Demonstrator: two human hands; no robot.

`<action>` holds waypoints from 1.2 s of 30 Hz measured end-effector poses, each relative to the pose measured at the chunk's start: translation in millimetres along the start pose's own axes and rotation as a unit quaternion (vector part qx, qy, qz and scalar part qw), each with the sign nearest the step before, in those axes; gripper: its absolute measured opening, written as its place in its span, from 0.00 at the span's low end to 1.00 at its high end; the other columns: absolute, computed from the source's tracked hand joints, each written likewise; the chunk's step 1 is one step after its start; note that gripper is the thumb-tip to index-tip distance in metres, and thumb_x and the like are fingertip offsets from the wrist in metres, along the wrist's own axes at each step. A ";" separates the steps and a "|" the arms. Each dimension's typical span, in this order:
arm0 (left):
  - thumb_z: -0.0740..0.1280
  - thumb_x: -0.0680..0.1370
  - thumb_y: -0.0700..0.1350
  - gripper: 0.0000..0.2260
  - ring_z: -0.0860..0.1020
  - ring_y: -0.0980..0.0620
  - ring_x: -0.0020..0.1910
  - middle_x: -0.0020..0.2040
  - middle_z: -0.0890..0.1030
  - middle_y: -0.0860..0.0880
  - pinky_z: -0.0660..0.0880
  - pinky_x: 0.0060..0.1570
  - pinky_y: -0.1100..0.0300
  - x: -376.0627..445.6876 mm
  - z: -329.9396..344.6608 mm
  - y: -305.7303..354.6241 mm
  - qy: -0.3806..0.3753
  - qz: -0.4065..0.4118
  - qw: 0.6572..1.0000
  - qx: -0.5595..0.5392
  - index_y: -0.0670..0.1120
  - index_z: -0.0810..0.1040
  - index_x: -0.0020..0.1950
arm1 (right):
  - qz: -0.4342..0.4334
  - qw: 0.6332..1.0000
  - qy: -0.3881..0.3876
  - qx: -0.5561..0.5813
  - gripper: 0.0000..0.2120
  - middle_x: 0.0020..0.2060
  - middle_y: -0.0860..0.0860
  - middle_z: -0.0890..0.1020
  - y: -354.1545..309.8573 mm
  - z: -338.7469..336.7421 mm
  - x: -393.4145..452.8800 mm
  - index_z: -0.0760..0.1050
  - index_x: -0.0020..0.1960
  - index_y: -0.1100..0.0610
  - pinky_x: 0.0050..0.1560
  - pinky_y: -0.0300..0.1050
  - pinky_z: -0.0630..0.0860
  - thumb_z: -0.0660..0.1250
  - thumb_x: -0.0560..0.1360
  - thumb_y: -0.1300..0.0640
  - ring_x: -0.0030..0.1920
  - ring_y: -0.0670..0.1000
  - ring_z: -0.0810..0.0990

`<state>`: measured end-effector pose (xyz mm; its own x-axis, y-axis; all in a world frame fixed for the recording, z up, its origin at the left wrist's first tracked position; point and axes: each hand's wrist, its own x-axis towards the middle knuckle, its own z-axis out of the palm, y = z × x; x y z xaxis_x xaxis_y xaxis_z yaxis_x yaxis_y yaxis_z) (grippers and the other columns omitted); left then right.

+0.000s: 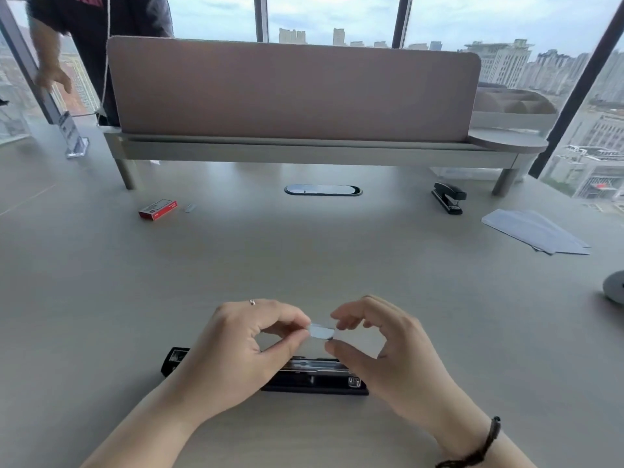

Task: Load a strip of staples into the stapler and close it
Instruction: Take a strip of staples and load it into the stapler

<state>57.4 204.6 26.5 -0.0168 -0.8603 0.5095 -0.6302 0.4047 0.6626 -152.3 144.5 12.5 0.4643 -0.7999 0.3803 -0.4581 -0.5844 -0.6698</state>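
Note:
A black stapler [314,376] lies opened flat on the table near me, its metal staple channel facing up, partly hidden under my hands. Just above it I hold a short silver strip of staples [321,331]. My left hand [250,346] pinches the strip's left end between thumb and forefinger. My right hand [381,346] pinches its right end the same way. A red staple box [158,209] lies at the far left of the table, with a loose strip of staples [190,207] beside it.
A second black stapler [448,197] stands shut at the far right, near a stack of white paper [537,231]. A desk shelf with a pink divider [290,92] crosses the back. Another person [84,45] stands behind it at the left. A cable port [323,190] sits mid-table.

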 end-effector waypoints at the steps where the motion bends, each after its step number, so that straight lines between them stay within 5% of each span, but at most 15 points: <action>1: 0.75 0.71 0.41 0.05 0.86 0.62 0.40 0.42 0.87 0.58 0.79 0.45 0.70 0.2 -0.1 0.4 -0.001 -0.005 1.000 -0.006 0.50 0.86 0.44 | -0.007 1.000 0.010 -0.004 0.10 0.43 0.42 0.81 0.1 0.3 -0.1 0.80 0.47 0.44 0.49 0.24 0.68 0.77 0.69 0.53 0.50 0.39 0.79; 7: 0.78 0.71 0.35 0.10 0.86 0.62 0.39 0.41 0.87 0.60 0.77 0.44 0.74 -0.5 -2.5 3.1 -0.011 -0.036 0.999 -0.027 0.51 0.87 0.42 | -0.028 1.000 0.003 -0.009 0.04 0.45 0.40 0.80 -1.5 2.9 -0.5 0.80 0.46 0.45 0.48 0.25 0.69 0.72 0.72 0.49 0.50 0.41 0.79; 11: 0.77 0.71 0.45 0.06 0.85 0.62 0.41 0.41 0.86 0.59 0.75 0.43 0.76 -1.2 -6.6 2.6 -0.043 -0.025 0.999 0.006 0.54 0.84 0.45 | -0.037 0.999 -0.012 -0.009 0.05 0.45 0.39 0.80 -2.3 1.2 -0.7 0.79 0.46 0.45 0.47 0.28 0.71 0.69 0.73 0.46 0.49 0.42 0.80; 16: 0.71 0.72 0.54 0.05 0.80 0.56 0.43 0.42 0.80 0.60 0.77 0.34 0.64 -2.3 -11.0 1.1 -0.114 0.006 0.992 0.062 0.55 0.81 0.45 | -0.032 0.997 -0.063 -0.018 0.04 0.44 0.39 0.81 -2.6 -1.8 -2.2 0.79 0.44 0.44 0.45 0.27 0.70 0.70 0.71 0.45 0.48 0.42 0.81; 20: 0.69 0.72 0.57 0.07 0.81 0.51 0.37 0.43 0.80 0.60 0.78 0.37 0.55 -3.5 -8.9 -2.8 -0.145 0.000 0.985 0.089 0.57 0.80 0.44 | -0.047 0.994 -0.096 -0.038 0.05 0.43 0.40 0.81 -2.4 -0.4 -2.2 0.79 0.44 0.44 0.48 0.32 0.72 0.71 0.70 0.45 0.47 0.43 0.80; 27: 0.70 0.71 0.55 0.06 0.79 0.62 0.41 0.41 0.81 0.60 0.77 0.40 0.65 -1.9 -10.0 1.1 -0.172 -0.020 0.979 0.111 0.56 0.81 0.45 | -0.055 0.992 -0.104 -0.043 0.04 0.42 0.40 0.80 -3.3 0.5 -1.2 0.79 0.44 0.45 0.48 0.37 0.74 0.71 0.70 0.47 0.46 0.43 0.80; 36: 0.72 0.72 0.54 0.05 0.74 0.69 0.33 0.40 0.81 0.60 0.65 0.32 0.76 -1.7 -12.0 5.5 -0.187 -0.042 0.974 0.120 0.55 0.81 0.44 | -0.050 0.991 -0.118 -0.029 0.04 0.42 0.40 0.80 -5.4 0.9 -0.4 0.80 0.45 0.45 0.48 0.37 0.75 0.70 0.71 0.46 0.47 0.43 0.80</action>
<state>63.3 212.1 35.9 -0.2111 -0.9580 0.1943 -0.8039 0.2832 0.5231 -149.4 148.1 15.4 0.6708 -0.6873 0.2787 -0.4409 -0.6717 -0.5954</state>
